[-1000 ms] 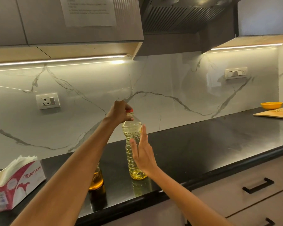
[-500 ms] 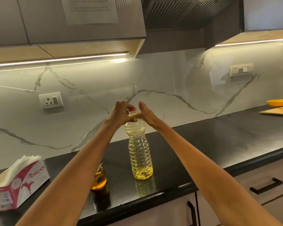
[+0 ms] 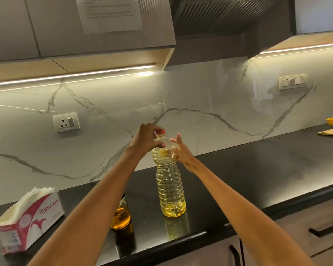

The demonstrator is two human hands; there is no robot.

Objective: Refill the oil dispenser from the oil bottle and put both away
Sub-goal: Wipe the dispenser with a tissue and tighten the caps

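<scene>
**Cap still on, bottle being steadied**

Head view: the left hand [image 3: 146, 138] curls its fingers over the red cap [image 3: 160, 132] of the oil bottle [image 3: 169, 181], which stands upright on the black counter [image 3: 238, 169]. The right hand [image 3: 181, 150] is open, palm against the bottle's shoulder. The oil dispenser [image 3: 121, 214] sits below the left forearm, partly hidden. Judged step: unscrewing; next needs a firm right-hand hold. Half a second earlier the right fingers met the cap; now they sit lower.
</scene>
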